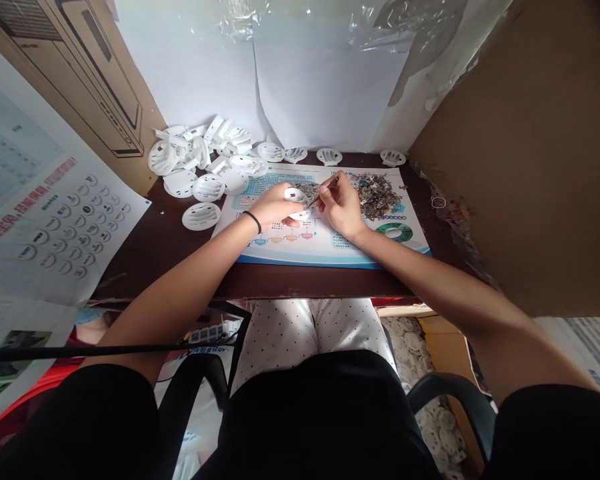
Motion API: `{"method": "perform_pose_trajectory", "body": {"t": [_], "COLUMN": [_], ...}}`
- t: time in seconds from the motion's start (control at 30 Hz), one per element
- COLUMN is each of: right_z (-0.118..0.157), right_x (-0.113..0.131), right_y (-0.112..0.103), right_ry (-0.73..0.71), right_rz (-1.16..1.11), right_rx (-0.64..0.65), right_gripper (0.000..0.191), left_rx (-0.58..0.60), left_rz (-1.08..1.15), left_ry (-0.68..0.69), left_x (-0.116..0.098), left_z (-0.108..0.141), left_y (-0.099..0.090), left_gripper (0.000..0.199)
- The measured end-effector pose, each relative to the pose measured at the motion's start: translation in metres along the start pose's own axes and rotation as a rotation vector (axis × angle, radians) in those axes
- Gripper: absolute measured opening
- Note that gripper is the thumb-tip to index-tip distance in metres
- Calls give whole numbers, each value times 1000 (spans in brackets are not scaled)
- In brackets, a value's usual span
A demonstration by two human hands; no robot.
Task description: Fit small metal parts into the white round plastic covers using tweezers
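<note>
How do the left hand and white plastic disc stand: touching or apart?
Touching: the head view shows the left hand gripping the white plastic disc.

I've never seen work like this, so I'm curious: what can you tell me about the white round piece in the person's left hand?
The white round piece looks like moulded plastic, with a smooth, matte surface. The left hand wraps around it and hides much of it, so its full shape and details are hard to make out. It is held tilted above a printed mat. The tip of tweezers, held in the right hand, comes very close to it, but I cannot tell whether they touch.
</note>
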State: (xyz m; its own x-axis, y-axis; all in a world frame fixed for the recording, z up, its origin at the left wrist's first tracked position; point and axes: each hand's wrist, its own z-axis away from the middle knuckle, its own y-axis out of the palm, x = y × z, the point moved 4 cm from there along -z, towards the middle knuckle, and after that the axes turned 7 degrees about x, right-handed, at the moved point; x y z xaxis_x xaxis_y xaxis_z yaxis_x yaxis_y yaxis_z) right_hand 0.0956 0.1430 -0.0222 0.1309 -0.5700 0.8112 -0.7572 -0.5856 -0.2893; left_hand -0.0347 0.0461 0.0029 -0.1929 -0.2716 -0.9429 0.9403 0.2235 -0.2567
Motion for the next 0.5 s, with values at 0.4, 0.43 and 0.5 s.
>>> {"method": "perform_pose_trajectory", "body": {"t": [0.4,0.43,0.5], "right_z": [-13,-14,-13], "right_x": [9,9,11], "right_y": [-15,-15,-12], "right_ry": [233,251,259], "right_rz": [-318,-371,-419], "right_rx": [71,72,80], "right_gripper": [30,28,27], "left_rx": [37,38,40], "left_rz": [39,21,-5], "left_ry": [-49,-55,-61], "left_x": [0,-1,-3], "left_z": [-2,-1,1], "left_y": [-2,-2,-2], "left_gripper": [22,22,22]}}
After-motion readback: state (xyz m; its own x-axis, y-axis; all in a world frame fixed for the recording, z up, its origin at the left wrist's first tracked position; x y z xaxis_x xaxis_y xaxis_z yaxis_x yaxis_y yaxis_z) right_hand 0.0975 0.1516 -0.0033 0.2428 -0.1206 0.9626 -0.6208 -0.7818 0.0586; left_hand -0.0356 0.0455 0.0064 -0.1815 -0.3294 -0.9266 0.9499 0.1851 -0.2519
